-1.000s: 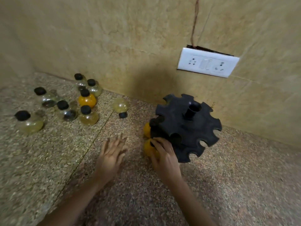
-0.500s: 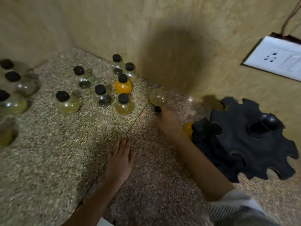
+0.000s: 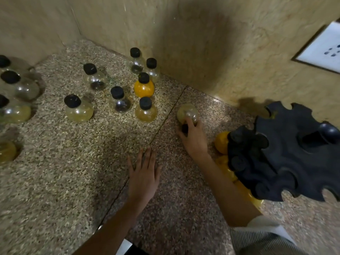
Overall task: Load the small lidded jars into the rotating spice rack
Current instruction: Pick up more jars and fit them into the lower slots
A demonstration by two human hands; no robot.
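A black notched spice rack (image 3: 287, 155) stands at the right, with orange jars (image 3: 221, 142) hanging under its near-left notches. A pale round jar (image 3: 186, 112) lies tipped on the counter, black lid toward me. My right hand (image 3: 193, 138) has its fingers closed around that jar's neck and lid. My left hand (image 3: 144, 173) rests flat on the counter, fingers spread, holding nothing. Several black-lidded round jars stand upright at the back left, among them an orange one (image 3: 143, 87) and a yellowish one (image 3: 146, 111).
Speckled granite counter (image 3: 73, 181) meets beige walls in a corner at the back. More jars (image 3: 16, 111) crowd the far left edge. A white socket plate (image 3: 323, 48) hangs on the wall at upper right.
My right hand left the rack and reached left to the tipped pale jar, closing on its neck. The view swung left and down. My left hand stayed flat on the counter.
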